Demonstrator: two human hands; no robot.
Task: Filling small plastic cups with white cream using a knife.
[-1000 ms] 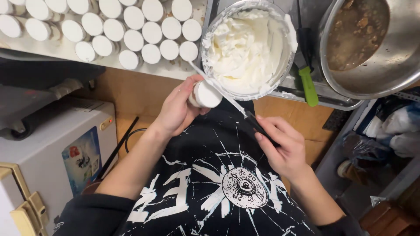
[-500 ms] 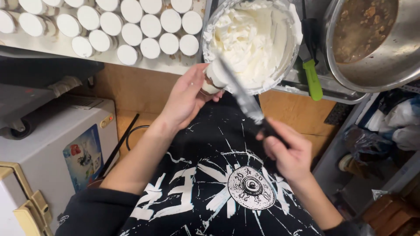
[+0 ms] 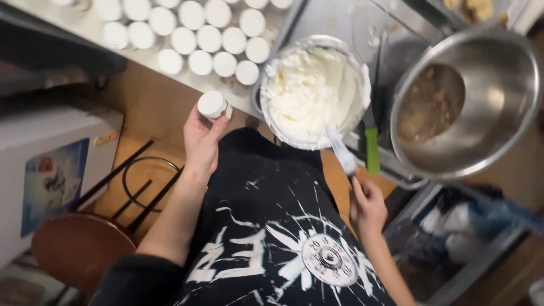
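Left hand (image 3: 201, 141), centre-left of frame, arm raised — fingers closed around a small white-filled cup (image 3: 212, 104) just below the rows of cups (image 3: 192, 39). Right hand (image 3: 367, 205), lower right, grips a spatula (image 3: 341, 152) — blade resting in the cream bowl (image 3: 314, 88) at upper centre.

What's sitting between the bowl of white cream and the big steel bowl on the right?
In the head view, a green-handled tool lies on the metal counter between the cream bowl and the steel bowl.
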